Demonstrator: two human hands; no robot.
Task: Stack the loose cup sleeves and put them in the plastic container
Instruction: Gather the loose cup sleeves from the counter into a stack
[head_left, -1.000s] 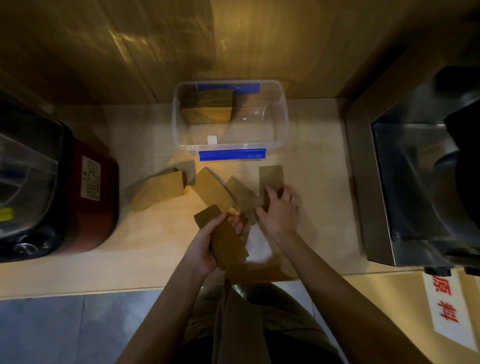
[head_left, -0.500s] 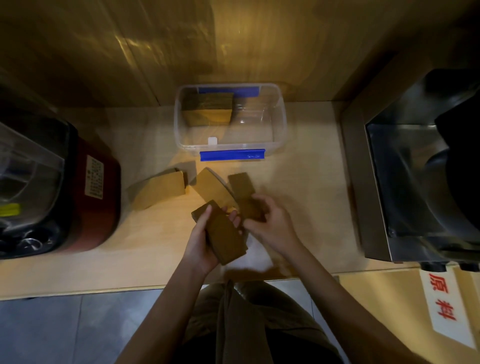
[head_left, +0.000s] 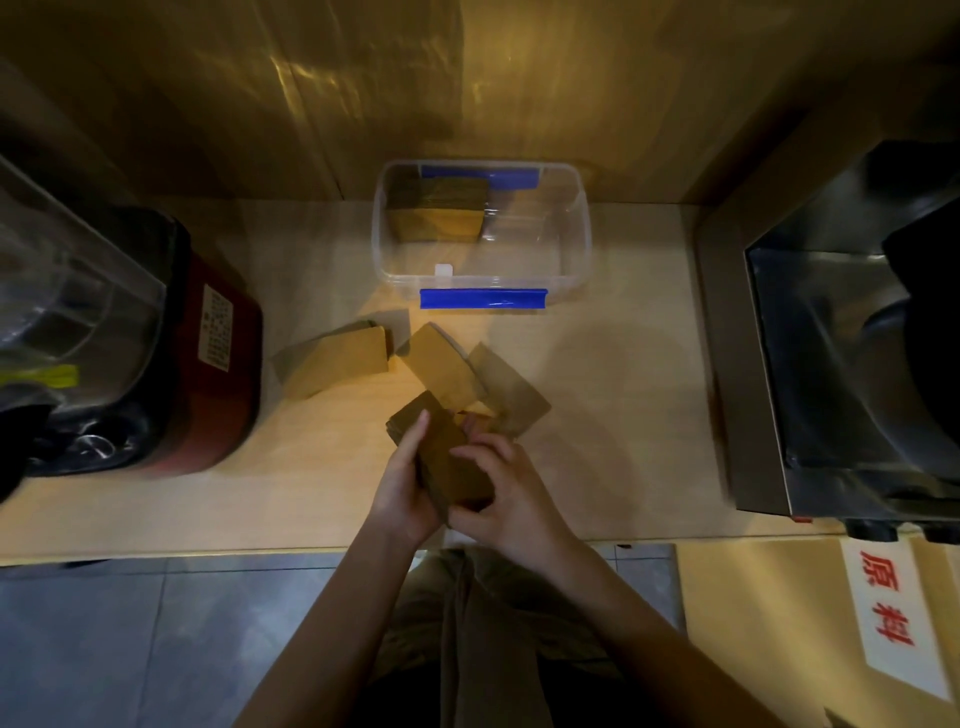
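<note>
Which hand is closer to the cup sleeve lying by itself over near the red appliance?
Left. The left hand grips the stack's left edge, on the same side as the lone cup sleeve, which lies up and left. The right hand holds the stack's right side, farther away.

I am standing at what is looking like the back counter of a drinks shop or café, working on a pale wooden countertop (head_left: 623, 364) with wood panelling rising behind it. A red-based blender (head_left: 156, 364) with a clear jug is sitting at my left and a stainless-steel machine (head_left: 831, 364) is sitting at my right, with a white label (head_left: 888, 618) in red Chinese characters lying near it. Brown cardboard cup sleeves (head_left: 337, 364) are lying loose before a clear plastic container (head_left: 571, 280) with blue clips at the far side.
</note>
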